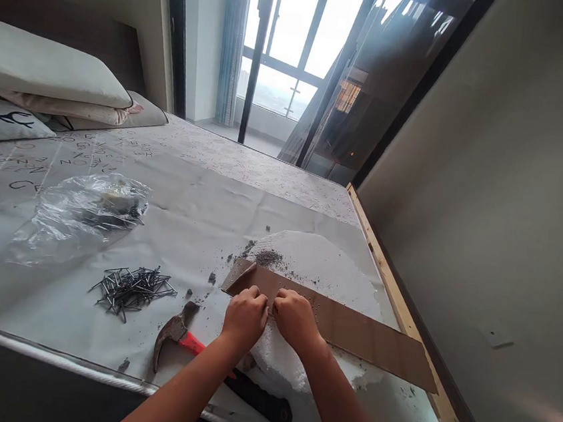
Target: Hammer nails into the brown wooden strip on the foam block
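You are pressing your left hand (pixel 245 316) and your right hand (pixel 295 320), curled and side by side, onto a long brown cardboard strip (pixel 364 334); any pinch is hidden. The strip is lying across a white foam slab (pixel 306 260), with a red-handled claw hammer (pixel 172 334) resting just beside your left hand.

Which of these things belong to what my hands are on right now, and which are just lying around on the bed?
Job in hand: left hand, right hand, brown cardboard strip, white foam slab.

Lying about: red-gripped claw hammer, pile of steel nails, clear plastic bag, white pillow.
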Demonstrator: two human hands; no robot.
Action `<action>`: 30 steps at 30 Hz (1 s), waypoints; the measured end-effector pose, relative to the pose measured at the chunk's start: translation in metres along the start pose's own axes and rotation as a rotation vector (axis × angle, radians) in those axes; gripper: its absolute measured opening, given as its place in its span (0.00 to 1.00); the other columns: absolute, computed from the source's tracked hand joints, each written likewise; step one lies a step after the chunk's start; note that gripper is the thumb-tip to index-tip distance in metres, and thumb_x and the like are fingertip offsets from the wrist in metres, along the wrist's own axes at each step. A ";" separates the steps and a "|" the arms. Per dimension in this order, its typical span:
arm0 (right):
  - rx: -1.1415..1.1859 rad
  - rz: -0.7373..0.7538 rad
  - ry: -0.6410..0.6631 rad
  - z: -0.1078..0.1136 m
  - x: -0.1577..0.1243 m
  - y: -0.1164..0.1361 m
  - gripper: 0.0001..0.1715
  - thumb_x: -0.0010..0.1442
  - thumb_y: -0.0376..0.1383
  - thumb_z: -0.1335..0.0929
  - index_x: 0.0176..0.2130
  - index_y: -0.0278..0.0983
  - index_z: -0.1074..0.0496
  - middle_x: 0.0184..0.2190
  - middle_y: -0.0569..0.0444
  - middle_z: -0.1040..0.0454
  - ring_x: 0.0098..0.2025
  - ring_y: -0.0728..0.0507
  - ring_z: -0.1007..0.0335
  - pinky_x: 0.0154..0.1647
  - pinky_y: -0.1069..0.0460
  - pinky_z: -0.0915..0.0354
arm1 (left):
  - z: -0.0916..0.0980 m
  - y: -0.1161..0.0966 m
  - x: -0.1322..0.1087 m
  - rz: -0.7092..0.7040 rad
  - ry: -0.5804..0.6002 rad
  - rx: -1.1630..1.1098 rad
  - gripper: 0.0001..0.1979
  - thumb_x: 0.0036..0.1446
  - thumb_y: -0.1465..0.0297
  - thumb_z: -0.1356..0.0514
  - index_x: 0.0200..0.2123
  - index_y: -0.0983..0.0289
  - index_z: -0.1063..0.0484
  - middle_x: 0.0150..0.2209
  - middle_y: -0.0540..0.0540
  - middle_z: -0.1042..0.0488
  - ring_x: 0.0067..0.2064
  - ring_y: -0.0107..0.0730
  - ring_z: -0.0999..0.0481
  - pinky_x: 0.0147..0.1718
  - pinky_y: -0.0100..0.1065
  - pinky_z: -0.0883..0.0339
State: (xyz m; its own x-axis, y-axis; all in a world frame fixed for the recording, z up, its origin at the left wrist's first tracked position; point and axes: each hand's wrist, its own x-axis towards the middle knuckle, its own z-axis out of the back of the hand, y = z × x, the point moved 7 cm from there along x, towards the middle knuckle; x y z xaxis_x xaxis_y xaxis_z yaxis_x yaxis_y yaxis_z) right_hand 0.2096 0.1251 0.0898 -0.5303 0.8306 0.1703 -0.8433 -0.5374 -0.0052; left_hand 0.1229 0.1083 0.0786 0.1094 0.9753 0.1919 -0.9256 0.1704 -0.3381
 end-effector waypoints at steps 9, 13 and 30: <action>-0.025 0.011 0.005 0.001 0.003 0.006 0.12 0.56 0.31 0.38 0.25 0.35 0.28 0.27 0.52 0.28 0.32 0.45 0.35 0.33 0.50 0.45 | -0.003 0.000 0.005 0.044 0.024 0.065 0.09 0.56 0.69 0.50 0.29 0.63 0.31 0.35 0.55 0.33 0.38 0.34 0.33 0.33 0.34 0.44; -0.012 0.002 0.007 0.001 0.004 0.006 0.11 0.55 0.32 0.37 0.26 0.35 0.28 0.28 0.52 0.28 0.32 0.45 0.34 0.34 0.50 0.45 | -0.003 0.000 0.006 0.044 0.019 0.079 0.09 0.56 0.68 0.49 0.28 0.62 0.31 0.34 0.54 0.34 0.37 0.34 0.33 0.33 0.33 0.44; -0.042 -0.044 0.153 -0.002 0.008 0.004 0.11 0.56 0.30 0.39 0.29 0.35 0.29 0.32 0.50 0.28 0.37 0.44 0.34 0.33 0.52 0.42 | -0.003 0.004 0.002 0.093 0.058 0.035 0.07 0.54 0.68 0.47 0.30 0.62 0.31 0.36 0.55 0.35 0.39 0.35 0.33 0.34 0.33 0.42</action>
State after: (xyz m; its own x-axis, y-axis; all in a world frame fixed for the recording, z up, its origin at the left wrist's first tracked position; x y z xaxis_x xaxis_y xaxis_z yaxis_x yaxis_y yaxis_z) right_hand 0.2013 0.1298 0.0890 -0.4971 0.8675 0.0190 -0.8672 -0.4961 -0.0432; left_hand 0.1208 0.1117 0.0747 0.0428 0.9934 0.1068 -0.9447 0.0750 -0.3191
